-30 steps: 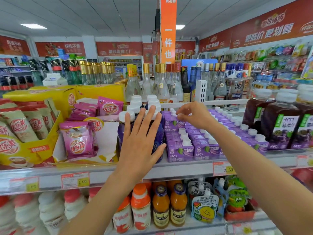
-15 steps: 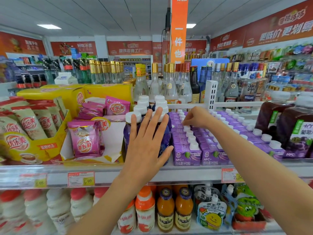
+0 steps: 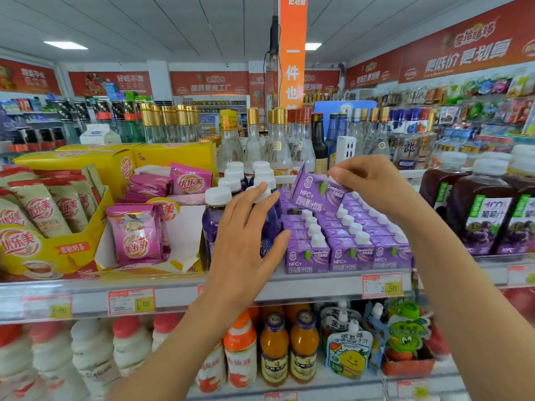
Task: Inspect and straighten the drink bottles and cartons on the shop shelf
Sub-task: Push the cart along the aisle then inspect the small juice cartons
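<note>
The right hand (image 3: 373, 183) pinches the lifted carton (image 3: 315, 195) by its top corner, fingers curled round the white cap end. This purple carton hangs tilted in the air, its lower end pointing to 7 o'clock, just above the back rows of the purple cartons (image 3: 350, 250) and clear of them. Those cartons stand upright in tight rows on the shelf (image 3: 318, 285), white caps up.

The left hand (image 3: 246, 247) has its fingers straight and spread, laid flat against the purple bottles (image 3: 212, 221), which stand at 9 o'clock of the cartons and touch the nearest row. The fingertips reach the white caps; the thumb points toward the front carton.

At 3 o'clock of the cartons stand the dark grape juice bottles (image 3: 483, 215). At 9 o'clock of the purple bottles lie pink sachets (image 3: 134, 235) in an open yellow box (image 3: 58, 250). A price tag (image 3: 382, 285) sits on the shelf edge at 6 o'clock of the cartons, and orange bottles (image 3: 275, 348) stand on the shelf below.
</note>
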